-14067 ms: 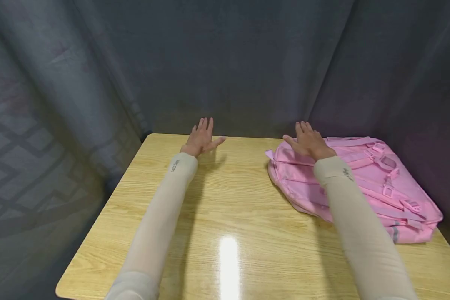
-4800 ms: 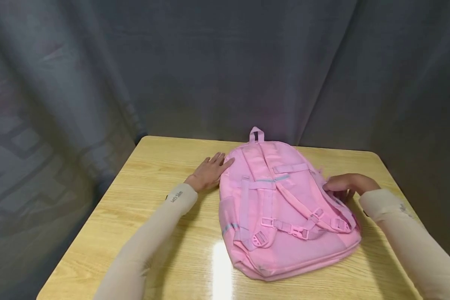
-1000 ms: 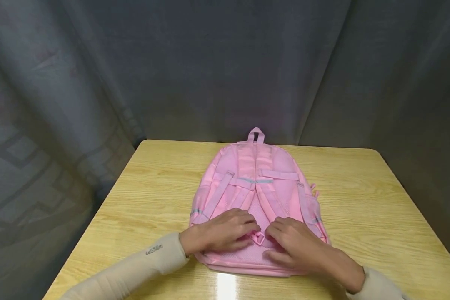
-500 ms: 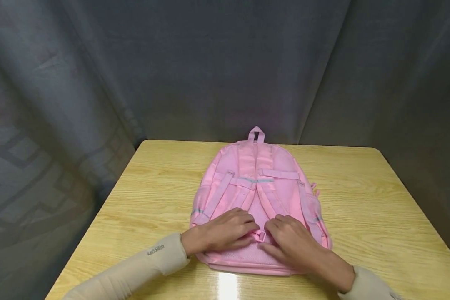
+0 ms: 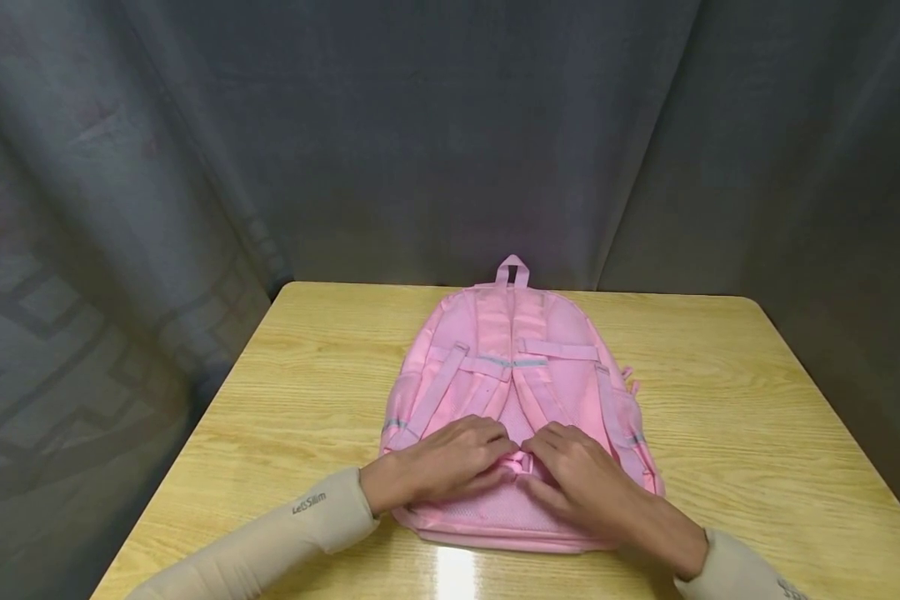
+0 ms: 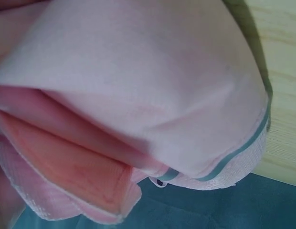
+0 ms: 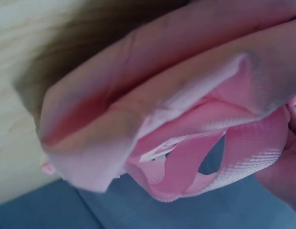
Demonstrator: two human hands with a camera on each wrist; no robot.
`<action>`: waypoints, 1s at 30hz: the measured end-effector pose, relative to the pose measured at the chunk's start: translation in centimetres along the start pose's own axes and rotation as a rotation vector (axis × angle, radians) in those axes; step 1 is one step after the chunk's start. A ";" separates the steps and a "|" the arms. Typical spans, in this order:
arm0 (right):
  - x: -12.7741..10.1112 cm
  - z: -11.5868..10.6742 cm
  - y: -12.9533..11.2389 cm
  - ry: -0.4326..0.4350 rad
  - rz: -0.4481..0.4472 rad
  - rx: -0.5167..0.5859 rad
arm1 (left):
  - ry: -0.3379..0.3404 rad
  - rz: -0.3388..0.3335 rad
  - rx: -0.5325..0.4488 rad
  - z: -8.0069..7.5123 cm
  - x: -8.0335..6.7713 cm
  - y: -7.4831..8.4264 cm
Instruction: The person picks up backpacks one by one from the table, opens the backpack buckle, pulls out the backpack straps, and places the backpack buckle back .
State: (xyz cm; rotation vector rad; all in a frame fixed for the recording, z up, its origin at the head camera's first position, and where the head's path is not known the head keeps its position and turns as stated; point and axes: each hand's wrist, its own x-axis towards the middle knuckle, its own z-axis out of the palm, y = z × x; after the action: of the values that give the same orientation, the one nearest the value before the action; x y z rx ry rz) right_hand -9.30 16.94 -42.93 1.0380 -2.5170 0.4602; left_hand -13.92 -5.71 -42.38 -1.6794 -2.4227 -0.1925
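A pink backpack [image 5: 459,321] lies on its front, straps up and top loop toward the back. Over its lower middle, a small pink plastic buckle [image 5: 523,464] on the strap webbing shows between both hands. My left hand [image 5: 453,460] grips the buckle's left side with bent fingers. From the right, my right hand [image 5: 588,479] pinches its other side between fingers and thumb. Whether the buckle is fastened is hidden by the fingers. The left wrist view shows the bag's side fabric [image 6: 153,81]; in the right wrist view, loose webbing [image 7: 255,143] hangs beside the hand.
The wooden table [image 5: 307,358] extends on both sides of the backpack. Dark grey curtains [image 5: 420,142] hang behind and around it. Small pink zip pulls [image 5: 631,381] stick out at the bag's right side.
Over the last second the right hand has shifted slightly left, and its fingers have closed in on the buckle. Earlier the backpack was pulled from the right side and straightened at the middle.
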 end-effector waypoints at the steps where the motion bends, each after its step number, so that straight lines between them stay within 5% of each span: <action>1: 0.0 0.0 0.0 -0.002 0.009 0.013 | 0.004 -0.004 -0.003 0.0 0.0 0.0; 30: 0.2 0.1 1.1 -0.088 0.139 0.211 | 0.150 -0.184 -0.166 0.4 -0.1 0.1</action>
State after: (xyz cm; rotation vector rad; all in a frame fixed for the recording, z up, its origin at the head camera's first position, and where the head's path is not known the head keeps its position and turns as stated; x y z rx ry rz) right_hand -10.29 17.51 -43.09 0.9798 -2.6746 0.7501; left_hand -13.82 -5.67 -42.74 -1.4426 -2.5034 -0.5393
